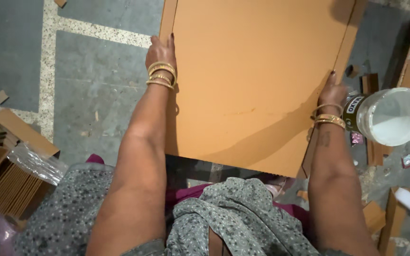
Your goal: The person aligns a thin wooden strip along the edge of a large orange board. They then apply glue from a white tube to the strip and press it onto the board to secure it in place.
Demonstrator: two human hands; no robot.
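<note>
**On the floor, two hands hold a cardboard sheet by its side edges**

Over the grey floor (96,95), a large orange-brown cardboard sheet (252,80) lies flat in front of the seated person, its near edge just above the lap. Both arms reach forward, nearly straight, one along each side of the sheet. The left hand (161,54) rests at the sheet's left edge, wrist ringed with gold bangles (161,75), fingers pointing away and curled over the folded flap; its grip is pressed onto that edge. The right hand (333,92) meets the right edge lower down, thumb lying on top of the sheet, grip pinching the edge, bangles at the wrist too. Just beside the right wrist stands an open plastic jar (390,116) holding something white. Stacked cardboard pieces (5,185) lie at the far left, well apart from the hands.
</note>
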